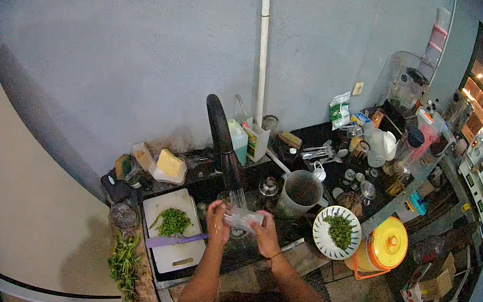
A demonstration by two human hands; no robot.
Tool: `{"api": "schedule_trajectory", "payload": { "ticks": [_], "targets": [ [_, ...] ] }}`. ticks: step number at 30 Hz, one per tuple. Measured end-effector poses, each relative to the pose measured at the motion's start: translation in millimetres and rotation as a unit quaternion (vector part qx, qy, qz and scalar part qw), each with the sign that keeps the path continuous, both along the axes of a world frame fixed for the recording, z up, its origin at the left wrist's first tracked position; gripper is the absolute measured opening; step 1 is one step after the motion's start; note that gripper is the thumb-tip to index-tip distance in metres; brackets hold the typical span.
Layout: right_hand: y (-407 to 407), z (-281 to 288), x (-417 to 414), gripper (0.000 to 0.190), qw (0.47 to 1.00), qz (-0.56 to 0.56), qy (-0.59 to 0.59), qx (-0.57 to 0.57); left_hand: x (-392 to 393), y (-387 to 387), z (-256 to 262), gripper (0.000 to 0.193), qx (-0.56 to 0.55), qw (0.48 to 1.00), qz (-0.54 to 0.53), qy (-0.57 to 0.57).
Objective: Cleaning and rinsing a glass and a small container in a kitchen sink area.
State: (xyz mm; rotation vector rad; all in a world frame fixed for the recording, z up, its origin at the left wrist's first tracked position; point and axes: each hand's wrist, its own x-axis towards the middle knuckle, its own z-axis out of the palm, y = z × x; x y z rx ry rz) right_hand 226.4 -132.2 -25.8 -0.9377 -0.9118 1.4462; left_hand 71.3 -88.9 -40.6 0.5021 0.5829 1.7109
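Note:
Both hands hold a clear glass (241,219) on its side beneath the black faucet (223,148), and water streams down onto it. My left hand (218,224) grips its left end; my right hand (266,234) is on its right end. Left of the hands, a white cutting board (184,259) carries chopped green herbs (173,221) and a purple knife (178,240). To the right, a white patterned bowl (321,234) holds more chopped greens (339,232). A large grey pitcher (302,192) stands behind the right hand. The sink area under the glass is partly hidden.
Leafy stems (124,264) lie at the counter's left edge. A yellow sponge (170,163) sits in a white container behind the board. At right stand a yellow-lidded orange drink cooler (388,243), spoons (322,152) and several jars. A bottle of green liquid (237,139) is by the wall.

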Motion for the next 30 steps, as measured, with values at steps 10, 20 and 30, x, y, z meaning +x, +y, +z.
{"api": "schedule_trajectory", "payload": {
  "ticks": [10,20,30],
  "targets": [
    [22,75,-13,0.076,0.957,-0.009,-0.257,0.131,16,-37,-42,0.054,-0.173,0.940,-0.293,-0.014],
    [20,-4,2,0.085,0.987,0.088,0.057,-0.123,21,-32,19,0.060,-0.006,0.987,-0.101,0.126],
    [7,-32,5,0.074,0.823,0.360,0.382,-0.216,13,-17,22,0.060,0.025,0.966,-0.139,0.216]
  ]
}}
